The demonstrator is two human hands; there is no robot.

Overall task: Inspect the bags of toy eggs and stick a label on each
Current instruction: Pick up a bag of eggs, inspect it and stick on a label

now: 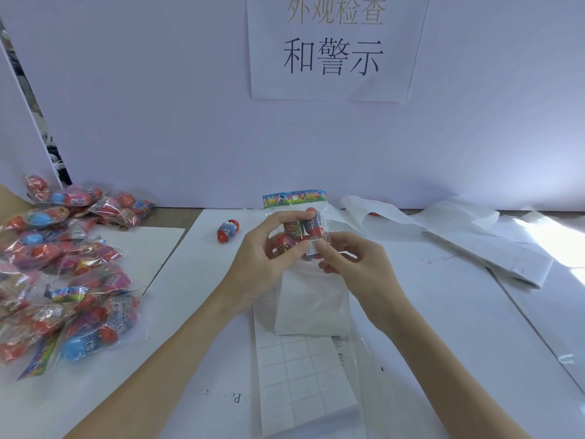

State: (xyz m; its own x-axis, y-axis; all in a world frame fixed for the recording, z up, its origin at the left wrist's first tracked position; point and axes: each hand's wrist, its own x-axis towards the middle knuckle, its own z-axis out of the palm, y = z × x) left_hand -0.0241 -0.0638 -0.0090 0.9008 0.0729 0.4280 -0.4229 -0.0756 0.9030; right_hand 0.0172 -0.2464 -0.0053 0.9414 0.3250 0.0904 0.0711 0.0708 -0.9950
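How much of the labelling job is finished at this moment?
Done: cannot tell; the label sheet has many blank squares. In hand: the left hand holds one bag and the right hand presses a label onto it. Left: possibly the pile, whose labels I cannot make out.

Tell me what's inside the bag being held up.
The bag holds red toy eggs with printed wrappers. The left hand and right hand cover part of it, so the count is unclear.
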